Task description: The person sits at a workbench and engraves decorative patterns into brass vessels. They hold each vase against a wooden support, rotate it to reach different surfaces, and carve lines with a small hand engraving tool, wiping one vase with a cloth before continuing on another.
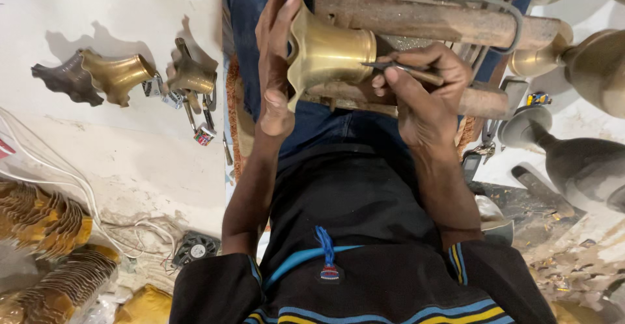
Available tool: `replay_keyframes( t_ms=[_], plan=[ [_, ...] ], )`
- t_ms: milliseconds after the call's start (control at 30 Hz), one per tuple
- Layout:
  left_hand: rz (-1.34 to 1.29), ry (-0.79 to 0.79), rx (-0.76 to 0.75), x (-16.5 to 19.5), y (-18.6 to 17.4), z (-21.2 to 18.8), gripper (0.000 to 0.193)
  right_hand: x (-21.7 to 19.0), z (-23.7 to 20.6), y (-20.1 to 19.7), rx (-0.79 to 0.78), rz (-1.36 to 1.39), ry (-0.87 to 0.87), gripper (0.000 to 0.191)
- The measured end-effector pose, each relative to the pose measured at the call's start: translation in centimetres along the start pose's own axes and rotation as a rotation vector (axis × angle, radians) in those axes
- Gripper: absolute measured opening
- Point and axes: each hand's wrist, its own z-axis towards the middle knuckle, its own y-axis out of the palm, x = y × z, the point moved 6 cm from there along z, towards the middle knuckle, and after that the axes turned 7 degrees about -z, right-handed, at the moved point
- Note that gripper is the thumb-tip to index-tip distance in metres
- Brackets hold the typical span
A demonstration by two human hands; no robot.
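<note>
A brass bell-shaped piece with a wavy rim lies on its side on a wooden rest above my lap. My left hand presses flat against its flared mouth and holds it steady. A thin metal engraving tool sits in my right hand, its tip touching the narrow end of the brass piece. Both forearms reach up from my dark shirt.
On the white floor at left lie a dark flared piece, two brass ones, small tools and a white cable. Stacked brass stampings sit lower left. Grey metal vases stand at right.
</note>
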Motion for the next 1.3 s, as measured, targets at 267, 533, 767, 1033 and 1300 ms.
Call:
replay_keyframes(
  t_ms=[267,533,767,1033,1300],
  plan=[
    [-0.019,-0.019,0.029,-0.3,0.1,-0.1,0.085,0.6,0.1,0.2,-0.005,-0.012,0.041,0.01],
    [-0.042,-0.016,0.011,0.2,0.0,0.1,0.08,0.9,0.2,0.6,-0.066,-0.05,0.0,0.027],
    [-0.009,-0.049,0.044,1.0,0.0,0.2,0.076,0.7,0.3,0.9,0.004,-0.096,0.001,0.018],
    [0.034,-0.023,0.06,1.2,0.0,0.6,0.071,0.1,0.3,1.1,0.063,-0.056,0.027,0.014],
    [0.053,-0.028,0.065,1.7,0.0,0.7,0.07,-0.2,0.0,1.1,0.034,-0.083,0.054,0.015]
  ],
)
